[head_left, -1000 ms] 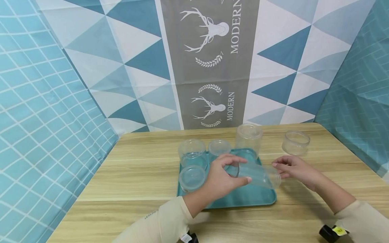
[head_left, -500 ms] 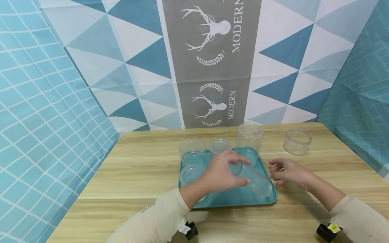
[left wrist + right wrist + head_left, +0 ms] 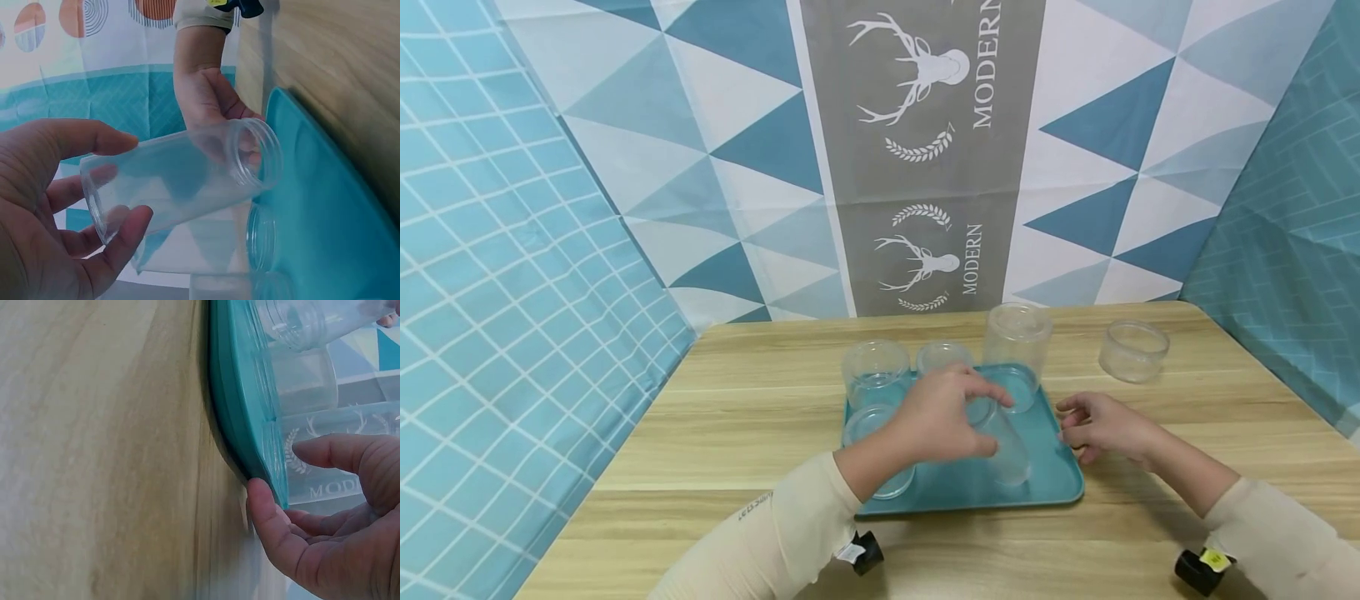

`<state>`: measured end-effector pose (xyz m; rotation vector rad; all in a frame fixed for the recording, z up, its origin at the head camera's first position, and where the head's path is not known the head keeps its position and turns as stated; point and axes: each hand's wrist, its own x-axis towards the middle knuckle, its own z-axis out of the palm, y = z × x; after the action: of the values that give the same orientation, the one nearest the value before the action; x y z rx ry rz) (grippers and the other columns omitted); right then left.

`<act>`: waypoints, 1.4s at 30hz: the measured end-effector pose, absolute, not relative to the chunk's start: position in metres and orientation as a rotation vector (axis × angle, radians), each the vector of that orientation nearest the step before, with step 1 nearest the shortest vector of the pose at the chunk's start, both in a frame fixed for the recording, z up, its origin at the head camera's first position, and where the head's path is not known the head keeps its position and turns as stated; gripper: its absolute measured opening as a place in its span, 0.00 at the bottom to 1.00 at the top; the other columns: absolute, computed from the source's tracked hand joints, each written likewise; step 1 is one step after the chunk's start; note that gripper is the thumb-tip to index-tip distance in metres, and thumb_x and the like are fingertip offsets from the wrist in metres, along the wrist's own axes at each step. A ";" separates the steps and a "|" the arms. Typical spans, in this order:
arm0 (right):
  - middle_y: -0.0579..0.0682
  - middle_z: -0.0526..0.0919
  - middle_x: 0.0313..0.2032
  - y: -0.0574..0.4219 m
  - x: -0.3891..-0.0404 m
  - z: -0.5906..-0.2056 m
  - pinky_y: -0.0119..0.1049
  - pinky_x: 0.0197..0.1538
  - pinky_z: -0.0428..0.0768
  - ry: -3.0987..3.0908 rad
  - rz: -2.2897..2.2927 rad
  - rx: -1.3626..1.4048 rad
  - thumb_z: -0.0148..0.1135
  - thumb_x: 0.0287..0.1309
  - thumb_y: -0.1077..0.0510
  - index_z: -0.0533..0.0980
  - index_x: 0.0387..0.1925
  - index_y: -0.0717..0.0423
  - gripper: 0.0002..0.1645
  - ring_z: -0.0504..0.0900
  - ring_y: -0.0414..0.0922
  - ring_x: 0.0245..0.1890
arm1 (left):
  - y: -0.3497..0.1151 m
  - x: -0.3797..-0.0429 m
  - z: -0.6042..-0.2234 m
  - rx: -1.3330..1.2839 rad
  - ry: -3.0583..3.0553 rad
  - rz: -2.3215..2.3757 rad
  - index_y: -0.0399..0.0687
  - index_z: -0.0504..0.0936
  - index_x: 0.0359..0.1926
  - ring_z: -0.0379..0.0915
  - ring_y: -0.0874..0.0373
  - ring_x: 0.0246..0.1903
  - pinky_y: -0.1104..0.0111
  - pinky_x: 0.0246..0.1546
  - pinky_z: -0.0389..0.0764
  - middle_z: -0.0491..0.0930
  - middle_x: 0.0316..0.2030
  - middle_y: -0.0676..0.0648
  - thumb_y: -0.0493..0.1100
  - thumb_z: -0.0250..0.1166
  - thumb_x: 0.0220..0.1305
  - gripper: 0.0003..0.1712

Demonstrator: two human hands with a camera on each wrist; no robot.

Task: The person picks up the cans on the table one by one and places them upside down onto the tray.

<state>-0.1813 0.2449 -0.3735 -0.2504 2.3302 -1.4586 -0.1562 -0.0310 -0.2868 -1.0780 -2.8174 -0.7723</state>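
My left hand [image 3: 936, 417] grips a clear plastic jar [image 3: 181, 175] near its base, with thumb and fingers spread round it. The jar tilts over the front of the teal tray [image 3: 1045, 479], its threaded mouth angled down towards it. My right hand [image 3: 1105, 429] is at the tray's right edge. In the right wrist view a fingertip [image 3: 261, 490] is right at the tray rim, the thumb [image 3: 319, 451] held apart, and no jar is in that hand. On the tray stand several more clear jars, among them a tall one [image 3: 1017, 333] at the back right.
A short, wide clear container [image 3: 1133, 354] stands on the wooden table [image 3: 737, 417], right of the tray. Two jars, a rear one [image 3: 875, 367] and a front one [image 3: 887, 483], line the tray's left side. Patterned cloth [image 3: 745, 167] hangs behind and at both sides.
The held jar has swung from lying nearly sideways towards the right hand to pointing down over the tray. The right hand has moved off the jar's mouth, slightly left, to the tray edge.
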 end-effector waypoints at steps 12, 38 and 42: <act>0.58 0.67 0.37 0.238 -0.178 -0.375 0.44 0.27 0.84 2.301 -1.457 -0.221 0.63 0.50 0.70 0.52 0.63 0.80 0.43 0.75 0.48 0.27 | -0.036 -0.162 -0.281 -1.030 -2.882 -0.526 0.64 0.87 0.47 0.69 0.63 0.39 0.75 0.23 0.71 0.76 0.43 0.56 0.43 0.76 0.40 0.27; 0.59 0.68 0.34 0.241 -0.178 -0.384 0.43 0.24 0.83 2.294 -1.467 -0.220 0.58 0.47 0.76 0.53 0.64 0.78 0.41 0.75 0.49 0.23 | -0.036 -0.170 -0.291 -0.971 -2.983 -0.276 0.65 0.86 0.47 0.69 0.60 0.35 0.72 0.16 0.70 0.75 0.44 0.53 0.41 0.75 0.41 0.27; 0.59 0.68 0.35 0.241 -0.178 -0.384 0.43 0.24 0.83 2.300 -1.469 -0.225 0.57 0.47 0.77 0.53 0.64 0.79 0.41 0.75 0.49 0.23 | -0.034 -0.170 -0.290 -0.977 -3.006 -0.201 0.64 0.85 0.52 0.69 0.60 0.34 0.71 0.17 0.71 0.75 0.44 0.52 0.41 0.75 0.42 0.30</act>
<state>-0.1778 0.2410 -0.3844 -0.2250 2.3003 -1.4693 -0.1704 -0.0345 -0.2899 -0.9769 -3.0059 -0.2006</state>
